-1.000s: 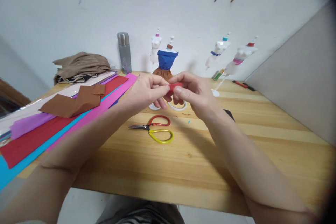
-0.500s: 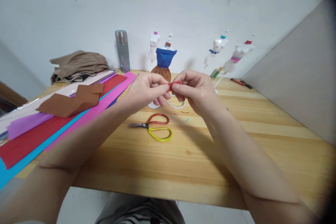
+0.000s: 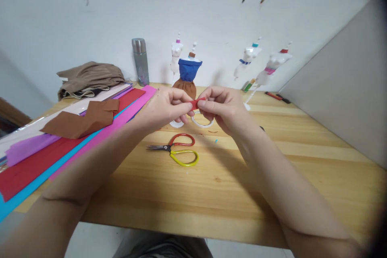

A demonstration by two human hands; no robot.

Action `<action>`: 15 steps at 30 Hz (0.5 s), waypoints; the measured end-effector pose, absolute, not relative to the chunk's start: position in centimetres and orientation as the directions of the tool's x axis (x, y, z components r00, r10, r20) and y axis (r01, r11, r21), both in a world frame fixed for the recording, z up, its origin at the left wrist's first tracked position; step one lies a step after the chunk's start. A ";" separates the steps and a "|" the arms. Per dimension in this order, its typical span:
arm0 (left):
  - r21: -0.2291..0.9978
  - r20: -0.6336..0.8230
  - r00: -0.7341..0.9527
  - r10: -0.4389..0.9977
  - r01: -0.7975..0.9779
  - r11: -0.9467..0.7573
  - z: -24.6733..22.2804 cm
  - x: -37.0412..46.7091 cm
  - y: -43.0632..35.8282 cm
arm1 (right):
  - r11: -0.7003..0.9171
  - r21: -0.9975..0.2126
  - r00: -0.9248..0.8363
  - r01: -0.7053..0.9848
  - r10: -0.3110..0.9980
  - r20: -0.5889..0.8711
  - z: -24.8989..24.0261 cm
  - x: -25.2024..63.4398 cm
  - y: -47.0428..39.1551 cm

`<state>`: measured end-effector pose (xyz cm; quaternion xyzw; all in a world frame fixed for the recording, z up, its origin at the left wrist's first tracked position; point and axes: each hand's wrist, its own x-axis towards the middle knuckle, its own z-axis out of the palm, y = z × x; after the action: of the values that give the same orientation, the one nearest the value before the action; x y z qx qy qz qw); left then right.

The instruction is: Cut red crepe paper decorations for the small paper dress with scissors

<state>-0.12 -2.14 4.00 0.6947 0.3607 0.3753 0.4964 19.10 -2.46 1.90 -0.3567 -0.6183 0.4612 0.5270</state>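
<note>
Between my two hands a small red strip (image 3: pixel 195 104), of paper or cloth, is stretched out above the table. My left hand (image 3: pixel 172 105) pinches its left end between thumb and fingers. At the other end, my right hand (image 3: pixel 222 107) pinches it the same way. Behind the hands stands a small dress form (image 3: pixel 190 70) with a blue top and a gathered brown skirt. A white ring (image 3: pixel 202 124) lies just below the strip. Nearer to me, scissors (image 3: pixel 175 148) with one red and one yellow handle rest on the wood, blades slightly apart and pointing left.
Coloured sheets (image 3: pixel 72 149) are stacked on the left, with a brown cut piece (image 3: pixel 86 121) on top. Behind them are a folded brown cloth (image 3: pixel 90 76) and a grey flask (image 3: pixel 141 62). More mini dress forms (image 3: pixel 250 56) stand along the wall, and a red-black tool (image 3: pixel 276 96) lies right.
The view has tilted up slightly, so everything sits a little lower. More of the red strip shows between my fingers, and both hands keep their pinch.
</note>
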 end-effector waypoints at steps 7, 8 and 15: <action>0.914 0.225 0.447 0.866 0.212 -0.347 3.9 -0.4 -1.6 | 0.293 -0.955 -0.224 0.050 0.935 0.275 1.8 18.9 -2.5; 0.912 0.217 0.457 0.862 0.221 -0.347 4.0 -0.4 -1.6 | 0.290 -0.956 -0.237 0.055 0.934 0.269 1.8 19.0 -2.5; 0.939 0.166 0.466 0.869 0.195 -0.284 3.7 -0.7 -1.3 | 0.307 -0.951 -0.237 0.030 0.927 0.292 1.9 19.4 -2.5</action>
<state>-0.66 -1.34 3.71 0.7160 0.3714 0.3594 0.4693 19.40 -2.48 1.91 -0.3729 -0.6414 0.4552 0.4922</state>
